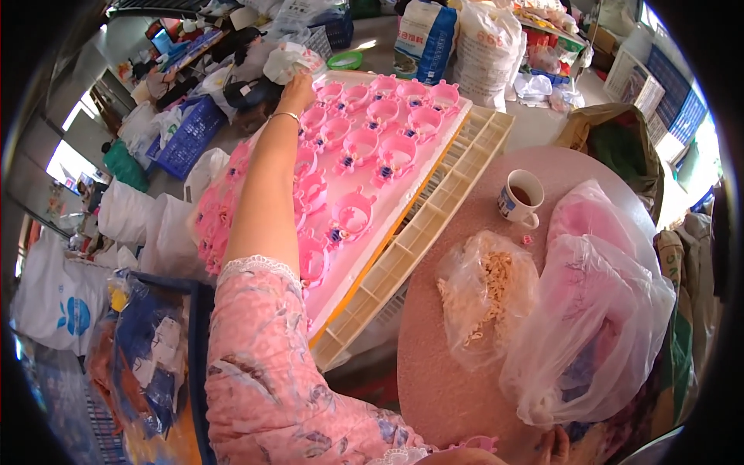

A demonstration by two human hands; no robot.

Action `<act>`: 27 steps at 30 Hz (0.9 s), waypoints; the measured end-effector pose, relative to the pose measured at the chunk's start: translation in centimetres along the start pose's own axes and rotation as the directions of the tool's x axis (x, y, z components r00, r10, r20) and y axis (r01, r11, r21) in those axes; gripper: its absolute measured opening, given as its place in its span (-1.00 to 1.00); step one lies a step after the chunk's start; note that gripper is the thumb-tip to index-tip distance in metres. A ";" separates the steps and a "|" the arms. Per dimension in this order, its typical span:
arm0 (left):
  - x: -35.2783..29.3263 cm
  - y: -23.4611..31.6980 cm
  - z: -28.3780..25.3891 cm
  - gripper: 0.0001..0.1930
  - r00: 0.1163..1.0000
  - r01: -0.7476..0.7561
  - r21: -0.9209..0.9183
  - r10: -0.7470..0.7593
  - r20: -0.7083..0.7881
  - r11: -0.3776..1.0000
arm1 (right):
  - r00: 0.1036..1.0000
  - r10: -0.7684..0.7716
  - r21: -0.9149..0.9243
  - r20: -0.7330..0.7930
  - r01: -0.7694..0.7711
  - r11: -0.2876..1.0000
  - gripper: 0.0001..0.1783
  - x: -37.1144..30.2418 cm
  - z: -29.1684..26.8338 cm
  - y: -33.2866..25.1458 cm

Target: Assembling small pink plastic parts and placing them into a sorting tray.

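Observation:
My left arm stretches across a pink-topped board (345, 298) covered with rows of pink plastic rings (360, 146) with small ear-like tabs. Many rings carry small dark blue and pale ornaments. At the board's far left corner is my left hand (298, 91), beside a crumpled clear plastic bag (291, 62); its fingertips are hidden. Only part of my right hand (554, 446) shows, at the lower edge below a large clear bag (597, 310) with pink contents. Its grip is cut off from view. A pink plastic piece (477, 444) shows at the lower edge, left of that hand.
Beneath the board is a cream plastic rack (418, 225). On the round pink table (422, 372) are a mug (521, 194) of brown liquid and a clear bag (492, 294) of small beige pieces. Sacks (488, 50) and a blue crate (186, 139) stand beyond.

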State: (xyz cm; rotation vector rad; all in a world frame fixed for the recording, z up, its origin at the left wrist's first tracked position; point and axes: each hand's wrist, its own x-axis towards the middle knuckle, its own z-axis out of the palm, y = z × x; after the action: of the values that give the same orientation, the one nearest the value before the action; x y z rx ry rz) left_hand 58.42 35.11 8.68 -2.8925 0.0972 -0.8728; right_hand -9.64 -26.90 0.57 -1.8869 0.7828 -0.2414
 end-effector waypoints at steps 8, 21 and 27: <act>0.7 -2.9 -2.1 -0.52 0.869 0.178 -0.211 -0.053 0.492 0.961 | 0.974 -0.008 0.063 -0.225 0.023 0.998 -0.76 0.2 2.4 -4.3; 0.1 0.6 -4.5 -0.62 0.993 -0.073 0.019 0.071 0.093 0.997 | 0.959 -0.104 -0.015 -0.262 0.104 0.994 -0.74 -2.2 0.6 -2.0; -0.5 -5.3 -8.2 -0.76 0.815 0.514 -0.857 -0.337 0.470 0.048 | 0.959 -0.119 0.241 -0.255 0.183 0.953 -0.75 -3.3 0.4 0.4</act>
State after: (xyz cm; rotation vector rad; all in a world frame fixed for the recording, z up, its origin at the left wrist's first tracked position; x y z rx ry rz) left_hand 53.55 39.60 15.90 -4.4205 -0.4888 -0.8050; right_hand -12.14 -24.69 0.61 -1.6841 0.7243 -0.6487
